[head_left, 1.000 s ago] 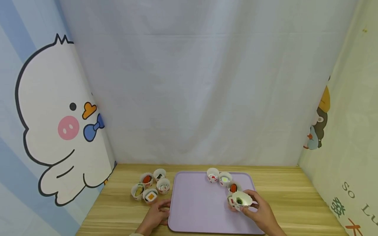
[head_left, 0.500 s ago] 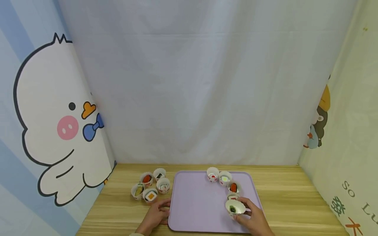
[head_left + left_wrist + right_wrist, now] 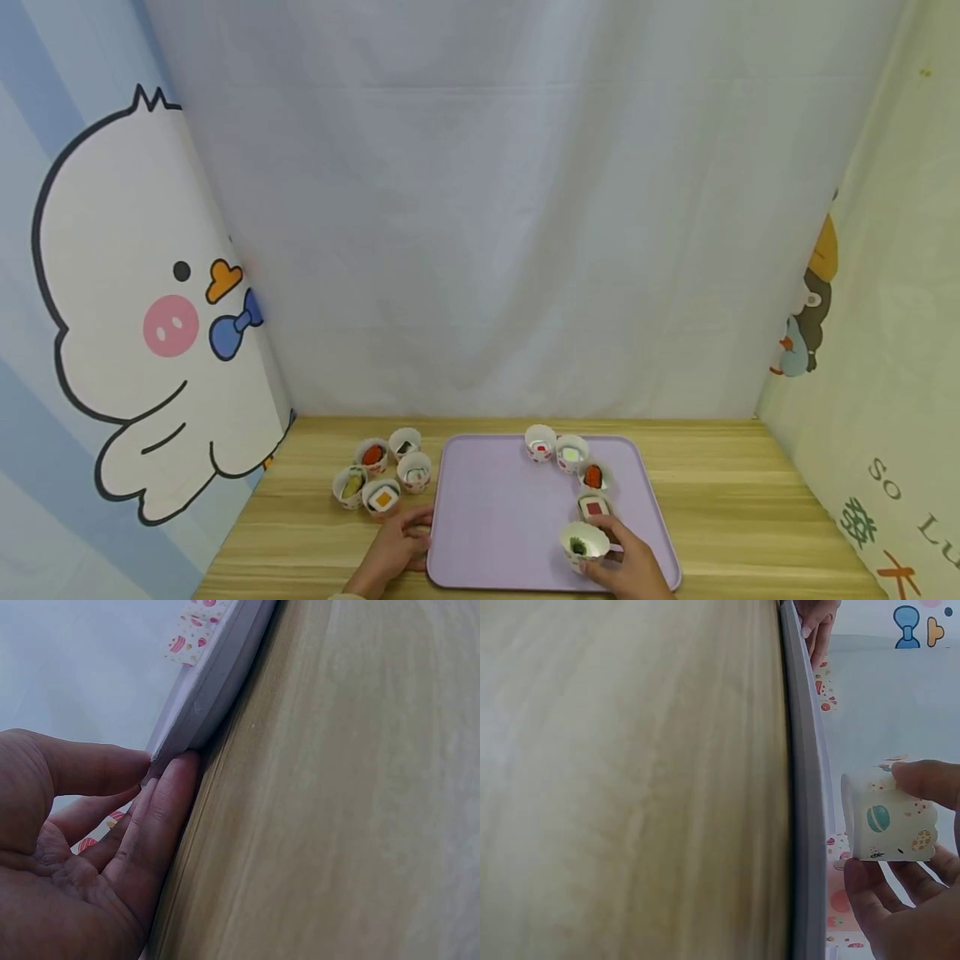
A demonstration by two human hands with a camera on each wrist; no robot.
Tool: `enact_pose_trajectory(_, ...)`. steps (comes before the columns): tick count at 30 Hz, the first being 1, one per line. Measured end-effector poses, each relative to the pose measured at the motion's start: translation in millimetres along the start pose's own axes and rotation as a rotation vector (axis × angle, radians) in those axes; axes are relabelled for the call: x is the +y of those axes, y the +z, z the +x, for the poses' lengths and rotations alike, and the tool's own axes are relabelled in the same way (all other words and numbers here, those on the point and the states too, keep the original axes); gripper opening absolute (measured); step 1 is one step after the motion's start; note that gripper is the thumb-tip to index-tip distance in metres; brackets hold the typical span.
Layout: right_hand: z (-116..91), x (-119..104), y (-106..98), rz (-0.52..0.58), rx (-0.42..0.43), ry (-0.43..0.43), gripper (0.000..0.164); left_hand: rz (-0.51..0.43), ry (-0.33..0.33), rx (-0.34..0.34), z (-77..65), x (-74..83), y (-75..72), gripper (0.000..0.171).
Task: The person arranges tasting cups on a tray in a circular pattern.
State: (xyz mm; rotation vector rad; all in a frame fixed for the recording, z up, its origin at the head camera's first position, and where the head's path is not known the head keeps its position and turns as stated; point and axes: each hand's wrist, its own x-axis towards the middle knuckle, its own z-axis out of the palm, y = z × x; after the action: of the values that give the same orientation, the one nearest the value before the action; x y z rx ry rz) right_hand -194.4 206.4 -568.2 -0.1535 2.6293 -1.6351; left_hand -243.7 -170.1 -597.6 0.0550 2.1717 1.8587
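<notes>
While the left hand [image 3: 400, 542] pinches the left side of the lilac tray [image 3: 495, 517], the right hand [image 3: 632, 562] pinches a green-filled paper cup [image 3: 587, 539] between thumb and fingers just above the tray's near right, seemingly a placing step calling for a level descent beside the red-centred cup [image 3: 595, 507].

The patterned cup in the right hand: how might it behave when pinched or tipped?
The patterned cup is probably light and could dent if pinched hard, since its wall looks thin. If the right hand tips it, the open top might spill the green piece.
</notes>
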Motion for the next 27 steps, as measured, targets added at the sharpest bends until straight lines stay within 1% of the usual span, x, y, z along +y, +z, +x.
enact_pose_trajectory(7,-2.4,5.5,2.0,-0.011,0.013,0.001,0.064,0.005,-0.011,0.0,-1.8,2.4,0.3,0.057)
enact_pose_trajectory(16,-3.8,9.0,-0.2,-0.06,-0.007,-0.005,0.063,0.01,-0.009,-0.012,-1.7,3.1,0.0,0.057)
enact_pose_trajectory(21,-5.2,10.0,0.0,-0.015,-0.006,-0.011,0.062,0.008,-0.012,-0.013,-3.0,4.5,0.0,0.058)
enact_pose_trajectory(24,-5.1,9.6,1.2,0.025,0.01,0.003,0.062,0.005,-0.011,-0.012,-3.0,4.0,-0.1,0.058)
enact_pose_trajectory(27,-4.4,9.3,2.3,0.03,0.032,0.022,0.06,0.001,-0.013,-0.011,-2.7,3.0,-0.5,0.058)
